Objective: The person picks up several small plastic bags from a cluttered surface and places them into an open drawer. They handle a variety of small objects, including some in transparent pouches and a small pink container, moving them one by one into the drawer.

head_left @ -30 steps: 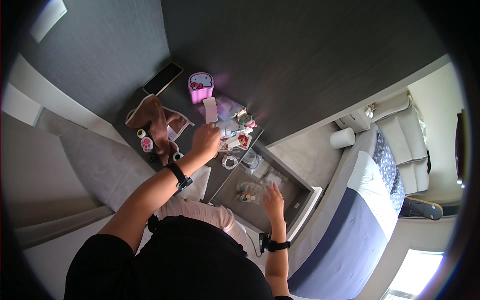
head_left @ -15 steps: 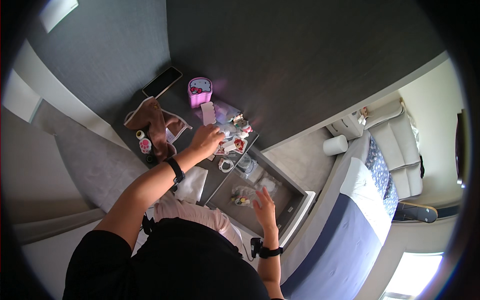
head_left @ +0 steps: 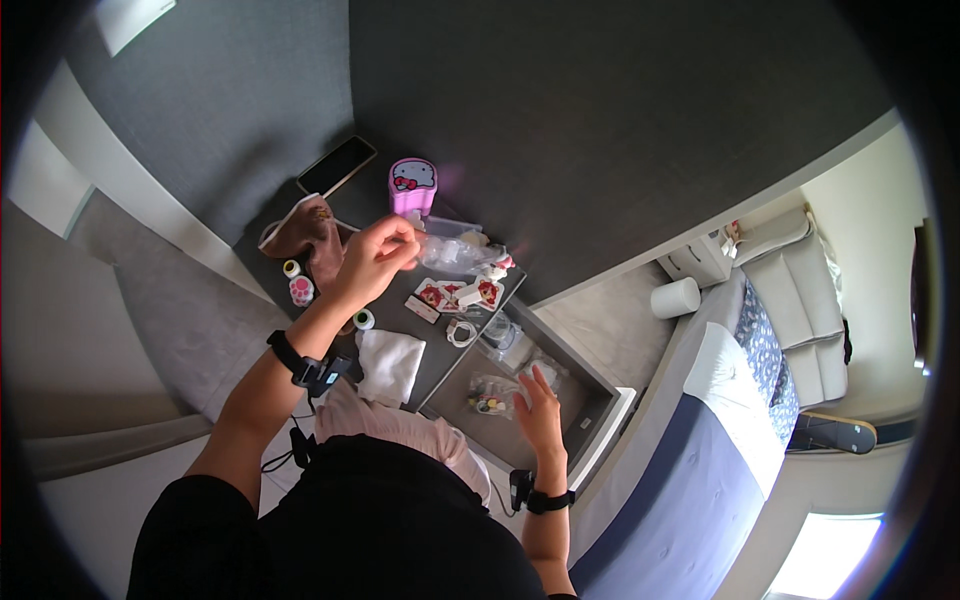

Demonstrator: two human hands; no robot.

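Note:
My left hand is raised over the desk, fingers pinched on the end of a clear plastic bag that stretches out to its right. Behind the bag stands a pink cartoon-shaped box. Flat cards with red-haired figures lie just in front, beside a coiled white cable. My right hand hovers above the open drawer, fingers apart and holding nothing. In the drawer are a clear bag with small coloured items and other clear packets.
A phone lies at the desk's back left, near a brown cloth item and a paw-print object. A folded white cloth is at the front edge. Right of the drawer stands a bed.
My left hand has lifted and drawn back to the left, pulling the clear bag out. The pink scalloped card beside it has dropped from plain sight. My right hand has barely moved.

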